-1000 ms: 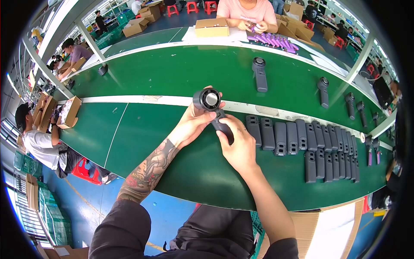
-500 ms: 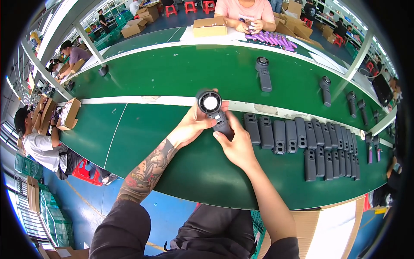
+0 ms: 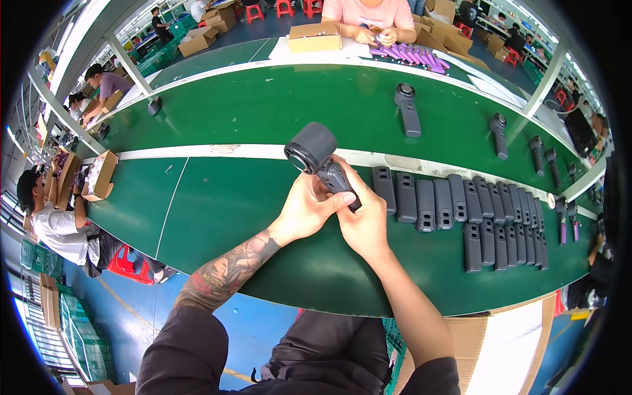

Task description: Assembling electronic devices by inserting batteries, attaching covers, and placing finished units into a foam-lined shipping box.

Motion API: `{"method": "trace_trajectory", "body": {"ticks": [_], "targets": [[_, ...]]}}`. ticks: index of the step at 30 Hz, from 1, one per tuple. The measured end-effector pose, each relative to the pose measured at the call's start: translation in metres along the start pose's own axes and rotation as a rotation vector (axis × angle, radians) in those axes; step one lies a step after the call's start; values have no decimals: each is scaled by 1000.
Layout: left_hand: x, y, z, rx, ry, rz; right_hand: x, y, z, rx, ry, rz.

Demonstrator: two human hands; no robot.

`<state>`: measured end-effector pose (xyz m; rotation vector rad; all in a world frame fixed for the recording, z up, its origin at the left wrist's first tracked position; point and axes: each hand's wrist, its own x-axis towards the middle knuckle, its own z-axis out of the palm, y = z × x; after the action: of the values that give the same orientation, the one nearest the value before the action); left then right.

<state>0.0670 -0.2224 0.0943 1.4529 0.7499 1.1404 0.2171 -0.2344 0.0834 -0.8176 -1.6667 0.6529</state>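
Hand and hand clamped on one grey handheld fan

The left hand (image 3: 309,205) and right hand (image 3: 364,214) close together around the handle of the handheld fan (image 3: 314,145), which is held tilted above the green bench (image 3: 217,204), near its white rail (image 3: 257,151). The left fingers are largely hidden behind the handle; its lower part disappears between the palms. The fan's round face turns obliquely toward the lower left, so its inside is hard to make out.

Across the bench, a co-worker in a pink shirt (image 3: 365,12) is cut off by the upper edge; what their fingers hold is too small to tell. At far right, the dark rim swallows part of another person.

To the right of the hands, grey casings (image 3: 473,204) lie in two close rows, ends partly overlapping. Beyond the rail, a second grey fan (image 3: 409,115) lies on a glossy green strip (image 3: 263,99). A white post (image 3: 546,82) crosses the view at right. The held fan has a smooth, matt drum-shaped head; the casings are slim, rounded blocks with small openings. An open cardboard box (image 3: 102,174) stands far left.
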Motion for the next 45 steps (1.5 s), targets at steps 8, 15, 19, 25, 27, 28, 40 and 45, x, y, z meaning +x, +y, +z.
{"method": "trace_trajectory", "body": {"ticks": [8,15,19,25,27,28,40,45], "targets": [[0,0,4,37,112,46,0,-2,11,-19,48,104],[6,6,-15,-286,206,-93,12,2,-20,1247,-140,690],[8,-14,-23,-144,245,-82,14,4,-29,1515,-127,759],[11,-26,-19,-115,198,-34,24,-17,-32,1145,-3,805],[8,-31,-21,-98,205,-37,27,-4,-39,1122,-127,825],[7,-34,-21,-91,206,-39,29,3,-44,1108,-186,836],[17,-40,-42,0,201,-107,56,48,-43,756,382,694],[36,-49,-37,139,120,-105,-56,-25,-164,382,160,621]]}}
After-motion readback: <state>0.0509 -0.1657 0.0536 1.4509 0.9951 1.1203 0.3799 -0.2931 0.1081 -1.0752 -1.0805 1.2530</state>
